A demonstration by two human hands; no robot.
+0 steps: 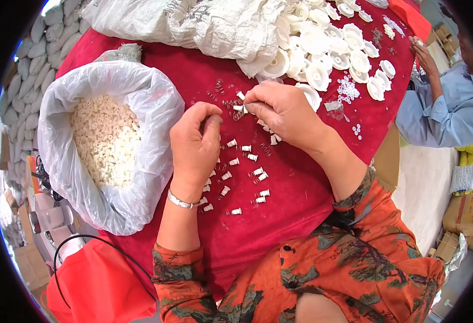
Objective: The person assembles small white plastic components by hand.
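Over the red-covered table, my left hand (196, 145) is closed, its thumb pressed to curled fingers; anything between them is hidden. My right hand (285, 110) is closed in a pinch at a small white plastic part (239, 108); whether the fingertips grip it or only touch near it, I cannot make out. Several thin metal springs (218, 86) lie just beyond and between my hands. Small white spools with springs attached (233, 161) are scattered below my hands. Some of these lie partly hidden under my right hand and beside my left wrist.
A plastic-lined sack (161, 102) of small cream parts stands at left. White round caps (317, 75) heap up at the back right beside a woven sack (193, 27) and small translucent rings (347, 89). A red bag (102, 285) sits lower left. Another person (446, 113) is at right.
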